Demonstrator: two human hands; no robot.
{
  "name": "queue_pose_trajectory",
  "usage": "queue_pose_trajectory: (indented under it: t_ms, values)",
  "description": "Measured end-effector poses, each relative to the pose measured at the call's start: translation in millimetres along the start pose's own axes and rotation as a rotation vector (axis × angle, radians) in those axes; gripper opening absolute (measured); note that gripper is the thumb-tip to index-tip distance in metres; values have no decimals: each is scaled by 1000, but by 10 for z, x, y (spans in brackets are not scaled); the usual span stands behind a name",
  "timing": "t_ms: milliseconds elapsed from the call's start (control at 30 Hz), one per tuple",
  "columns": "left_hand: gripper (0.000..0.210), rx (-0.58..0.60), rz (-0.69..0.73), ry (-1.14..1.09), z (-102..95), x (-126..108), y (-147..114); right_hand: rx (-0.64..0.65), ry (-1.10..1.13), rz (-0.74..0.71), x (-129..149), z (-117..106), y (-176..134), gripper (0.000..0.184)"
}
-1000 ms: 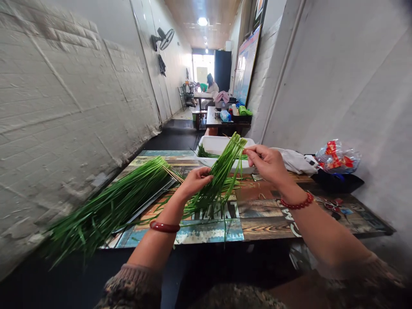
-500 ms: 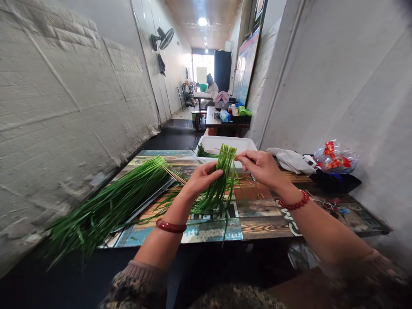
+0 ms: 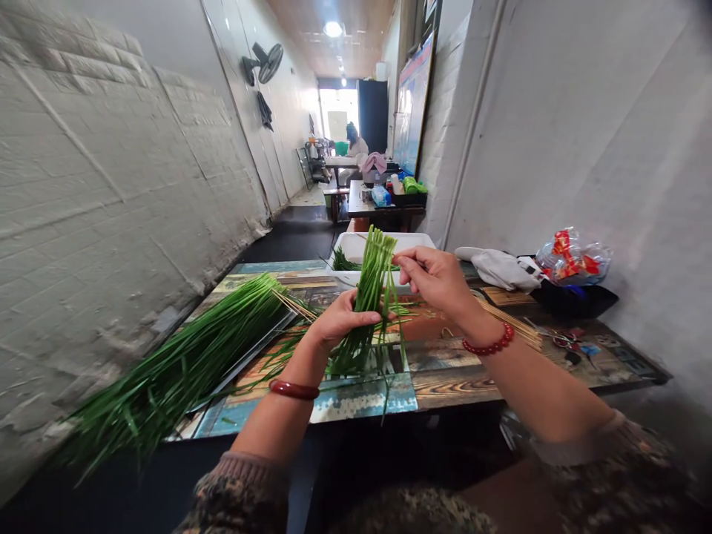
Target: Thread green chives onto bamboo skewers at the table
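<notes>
My left hand (image 3: 348, 317) is wrapped round a bunch of garlic chives (image 3: 371, 278), pale stem ends up and dark leaves hanging towards the table. At the right side of the stems, the thumb and fingers of my right hand (image 3: 431, 276) are pinched together, touching or nearly touching the upper stalks. What sits in that pinch is too small to make out. To the left lies a large pile of chives (image 3: 205, 352) on a tray (image 3: 250, 356), its leaves hanging past the table edge. Thin wooden sticks (image 3: 294, 305) lie by the pile's stem ends.
Behind my hands stands a white plastic tub (image 3: 337, 278) with greens inside. More wooden sticks (image 3: 515, 326), scissors (image 3: 566, 341), a white cloth item (image 3: 500, 268) and a clear plastic bag (image 3: 575, 259) lie right on the patterned table (image 3: 461, 389). A person (image 3: 356, 141) sits far back.
The view has shifted slightly, showing the wooden sticks on the right. My left hand still holds the chives, now more upright, and my right hand stays pinched beside the stems.
</notes>
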State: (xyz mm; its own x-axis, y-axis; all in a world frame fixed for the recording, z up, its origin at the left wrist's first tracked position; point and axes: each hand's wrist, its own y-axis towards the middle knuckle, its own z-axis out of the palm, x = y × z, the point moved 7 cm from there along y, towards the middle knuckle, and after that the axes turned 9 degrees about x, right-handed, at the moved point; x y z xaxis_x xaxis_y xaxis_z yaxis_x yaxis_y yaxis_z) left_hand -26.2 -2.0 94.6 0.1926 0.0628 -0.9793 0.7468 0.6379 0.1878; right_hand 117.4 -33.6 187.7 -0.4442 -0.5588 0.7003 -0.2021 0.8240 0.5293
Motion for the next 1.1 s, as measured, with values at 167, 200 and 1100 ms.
queue_pose_trajectory:
  t_ms: [167,200,1100]
  values:
    - [32,-67,-9,159,-78,-277,-124,-59,212,55,-69,-67,-38,31]
    - [29,-83,-6,218,-96,-362,-144,-63,266,69,-109,-56,-70,31]
    - [59,-140,-275,822,-566,745,-299,-67,725,690,-1734,1058,-1179,30]
